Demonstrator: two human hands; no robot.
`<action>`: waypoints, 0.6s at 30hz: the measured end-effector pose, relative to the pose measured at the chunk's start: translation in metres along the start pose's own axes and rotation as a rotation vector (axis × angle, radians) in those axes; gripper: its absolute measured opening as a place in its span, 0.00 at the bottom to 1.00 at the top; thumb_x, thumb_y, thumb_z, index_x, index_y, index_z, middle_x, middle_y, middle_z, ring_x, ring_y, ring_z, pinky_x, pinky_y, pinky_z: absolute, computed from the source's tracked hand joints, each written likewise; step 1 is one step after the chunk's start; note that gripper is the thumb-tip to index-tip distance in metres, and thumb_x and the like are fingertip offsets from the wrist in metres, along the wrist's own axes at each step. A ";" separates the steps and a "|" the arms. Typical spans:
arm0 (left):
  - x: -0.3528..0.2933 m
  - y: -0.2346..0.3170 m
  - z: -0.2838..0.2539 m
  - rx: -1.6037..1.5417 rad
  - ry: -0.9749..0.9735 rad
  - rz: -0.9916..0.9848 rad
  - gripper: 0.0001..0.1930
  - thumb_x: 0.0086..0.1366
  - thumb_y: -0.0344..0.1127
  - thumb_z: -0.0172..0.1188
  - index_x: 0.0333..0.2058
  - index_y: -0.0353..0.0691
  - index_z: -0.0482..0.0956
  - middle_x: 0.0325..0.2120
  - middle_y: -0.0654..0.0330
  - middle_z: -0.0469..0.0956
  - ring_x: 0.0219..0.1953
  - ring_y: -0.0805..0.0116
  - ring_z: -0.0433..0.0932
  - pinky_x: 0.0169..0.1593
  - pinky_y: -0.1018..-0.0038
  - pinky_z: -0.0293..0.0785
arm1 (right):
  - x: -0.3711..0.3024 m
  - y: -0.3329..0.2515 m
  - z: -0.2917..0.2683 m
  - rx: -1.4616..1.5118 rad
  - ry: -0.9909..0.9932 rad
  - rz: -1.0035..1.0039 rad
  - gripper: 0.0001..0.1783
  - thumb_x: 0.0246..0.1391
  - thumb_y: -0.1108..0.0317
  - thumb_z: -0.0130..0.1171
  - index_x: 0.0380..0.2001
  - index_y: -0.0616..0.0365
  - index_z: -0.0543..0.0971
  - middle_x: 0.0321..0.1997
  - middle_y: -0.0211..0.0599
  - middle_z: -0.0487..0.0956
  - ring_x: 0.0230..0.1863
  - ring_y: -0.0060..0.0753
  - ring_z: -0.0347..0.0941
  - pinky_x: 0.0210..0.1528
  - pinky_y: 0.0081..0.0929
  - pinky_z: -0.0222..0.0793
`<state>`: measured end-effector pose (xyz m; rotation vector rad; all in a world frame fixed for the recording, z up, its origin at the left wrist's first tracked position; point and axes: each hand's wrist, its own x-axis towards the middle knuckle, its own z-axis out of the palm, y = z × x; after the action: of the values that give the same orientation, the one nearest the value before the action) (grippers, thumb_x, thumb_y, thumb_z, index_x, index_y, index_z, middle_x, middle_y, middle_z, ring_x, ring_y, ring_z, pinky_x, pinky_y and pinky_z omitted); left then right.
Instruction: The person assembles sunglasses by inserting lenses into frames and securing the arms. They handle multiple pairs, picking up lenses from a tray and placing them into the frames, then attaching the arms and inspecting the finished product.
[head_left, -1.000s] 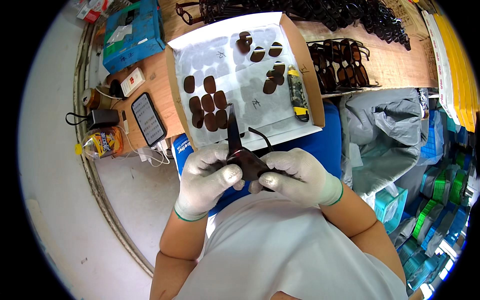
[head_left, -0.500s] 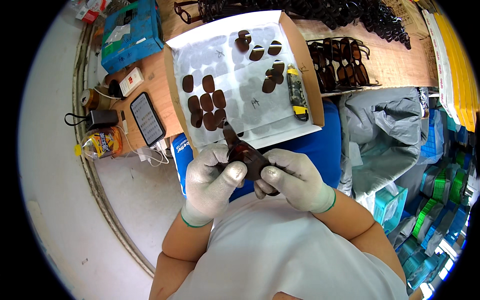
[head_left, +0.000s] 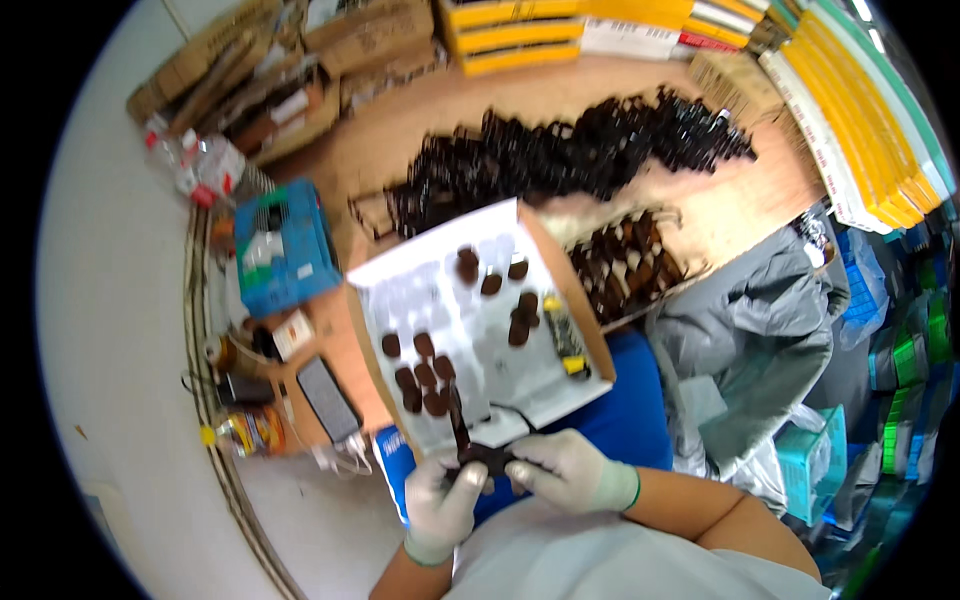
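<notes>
Both my hands wear white gloves and hold a pair of dark sunglasses [head_left: 486, 459] at the near edge of a shallow white-lined cardboard box [head_left: 480, 380]. My left hand [head_left: 446, 500] pinches one side of the front, and my right hand [head_left: 572, 470] grips the other. The temples point away from me over the box; one runs straight, the other bends to the right. In the box lie several loose brown lenses [head_left: 425, 374], grouped at the left, with more lenses [head_left: 491, 284] at the upper right. A yellow-and-black utility knife [head_left: 566, 336] rests along the box's right side.
A long heap of dark glasses frames [head_left: 560, 155] lies behind the box, and rows of brown-lensed sunglasses [head_left: 628, 265] stand to its right. Leftward are a phone [head_left: 328, 398], a blue case [head_left: 285, 245] and a bottle [head_left: 250, 432]. Yellow-edged boxes [head_left: 850, 120] stand far right.
The view has tilted up, bringing in more of the tabletop. In my hands the sunglasses have turned, and both temples now show pointing away from me. Both hands still hold them.
</notes>
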<state>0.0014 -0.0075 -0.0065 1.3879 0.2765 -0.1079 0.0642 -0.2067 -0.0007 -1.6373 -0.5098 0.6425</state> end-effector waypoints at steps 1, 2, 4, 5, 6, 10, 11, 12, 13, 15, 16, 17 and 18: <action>0.000 0.004 -0.003 -0.028 -0.035 -0.007 0.08 0.70 0.29 0.61 0.43 0.29 0.78 0.33 0.58 0.82 0.33 0.75 0.78 0.38 0.78 0.75 | 0.000 0.001 0.001 0.013 -0.006 0.023 0.11 0.67 0.65 0.52 0.37 0.62 0.78 0.25 0.41 0.78 0.27 0.43 0.77 0.35 0.36 0.73; 0.001 0.002 -0.008 -0.028 -0.087 0.000 0.10 0.70 0.29 0.60 0.45 0.29 0.78 0.34 0.57 0.82 0.33 0.73 0.79 0.39 0.77 0.76 | 0.000 0.001 0.001 0.020 -0.026 0.034 0.12 0.68 0.65 0.51 0.37 0.62 0.78 0.26 0.40 0.79 0.28 0.41 0.77 0.36 0.35 0.73; 0.006 0.005 -0.012 -0.044 -0.138 -0.023 0.10 0.70 0.29 0.60 0.46 0.29 0.78 0.36 0.56 0.82 0.34 0.72 0.79 0.40 0.76 0.77 | 0.000 0.001 -0.002 0.039 -0.073 0.062 0.12 0.69 0.65 0.50 0.38 0.62 0.78 0.28 0.38 0.80 0.30 0.37 0.77 0.38 0.33 0.73; 0.007 0.007 -0.013 -0.052 -0.160 -0.038 0.10 0.70 0.29 0.60 0.46 0.29 0.78 0.37 0.56 0.82 0.34 0.72 0.79 0.40 0.76 0.77 | 0.000 0.001 -0.003 0.074 -0.102 0.055 0.12 0.69 0.65 0.49 0.39 0.62 0.78 0.29 0.37 0.80 0.31 0.35 0.77 0.40 0.32 0.73; 0.006 0.008 -0.013 -0.079 -0.167 -0.029 0.10 0.70 0.29 0.60 0.46 0.29 0.78 0.38 0.55 0.83 0.35 0.71 0.80 0.42 0.75 0.78 | 0.000 0.001 -0.006 0.107 -0.133 0.048 0.12 0.70 0.65 0.49 0.39 0.62 0.77 0.30 0.36 0.80 0.32 0.33 0.76 0.41 0.31 0.73; -0.002 0.005 -0.013 -0.058 -0.136 -0.058 0.10 0.69 0.29 0.61 0.45 0.29 0.78 0.37 0.55 0.83 0.36 0.71 0.80 0.43 0.74 0.77 | -0.006 0.006 -0.001 0.153 -0.185 0.060 0.12 0.71 0.65 0.47 0.39 0.63 0.75 0.30 0.33 0.77 0.33 0.28 0.71 0.43 0.29 0.71; -0.001 0.002 -0.014 -0.085 -0.153 -0.063 0.10 0.69 0.29 0.62 0.45 0.28 0.78 0.37 0.55 0.83 0.35 0.71 0.80 0.42 0.74 0.77 | -0.007 0.008 0.001 0.145 -0.181 0.061 0.12 0.71 0.65 0.46 0.38 0.63 0.74 0.30 0.33 0.76 0.32 0.28 0.71 0.42 0.29 0.71; 0.003 -0.003 -0.017 -0.111 -0.170 -0.067 0.10 0.69 0.29 0.62 0.45 0.28 0.78 0.37 0.55 0.83 0.35 0.71 0.80 0.42 0.74 0.77 | -0.007 0.005 0.004 0.182 -0.136 0.062 0.12 0.71 0.65 0.46 0.37 0.62 0.74 0.28 0.34 0.76 0.30 0.28 0.71 0.40 0.29 0.70; 0.004 -0.006 -0.019 -0.135 -0.183 -0.079 0.10 0.69 0.28 0.62 0.45 0.28 0.77 0.36 0.55 0.83 0.35 0.71 0.80 0.41 0.74 0.77 | -0.008 0.006 0.007 0.207 -0.110 0.074 0.12 0.71 0.65 0.46 0.36 0.62 0.74 0.28 0.34 0.76 0.30 0.28 0.71 0.39 0.29 0.70; 0.004 -0.006 -0.017 -0.199 -0.145 -0.099 0.10 0.68 0.28 0.63 0.45 0.28 0.77 0.34 0.56 0.82 0.33 0.72 0.80 0.39 0.76 0.76 | -0.009 0.007 0.013 0.257 -0.063 0.093 0.12 0.70 0.66 0.47 0.35 0.62 0.74 0.27 0.35 0.76 0.29 0.28 0.71 0.37 0.29 0.70; 0.004 -0.006 -0.016 -0.200 -0.132 -0.104 0.10 0.69 0.28 0.62 0.44 0.28 0.77 0.33 0.56 0.82 0.32 0.73 0.79 0.38 0.76 0.76 | -0.010 0.006 0.014 0.214 -0.039 0.079 0.12 0.70 0.65 0.48 0.34 0.62 0.74 0.26 0.35 0.76 0.28 0.29 0.71 0.36 0.30 0.70; 0.004 -0.005 -0.014 -0.200 -0.118 -0.107 0.10 0.69 0.28 0.62 0.44 0.28 0.77 0.32 0.57 0.82 0.32 0.73 0.79 0.37 0.76 0.76 | -0.011 0.003 0.014 0.171 -0.016 0.064 0.12 0.69 0.65 0.48 0.34 0.62 0.74 0.26 0.35 0.76 0.27 0.30 0.72 0.35 0.31 0.71; 0.004 -0.005 -0.013 -0.140 -0.100 -0.051 0.09 0.69 0.28 0.62 0.43 0.29 0.76 0.31 0.58 0.82 0.31 0.74 0.79 0.37 0.77 0.76 | -0.011 0.000 0.014 0.129 0.006 0.048 0.12 0.69 0.65 0.48 0.33 0.62 0.74 0.25 0.36 0.75 0.26 0.31 0.72 0.34 0.31 0.71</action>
<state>0.0025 0.0044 -0.0143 1.2329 0.2320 -0.1957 0.0471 -0.2038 -0.0010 -1.5330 -0.4179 0.6918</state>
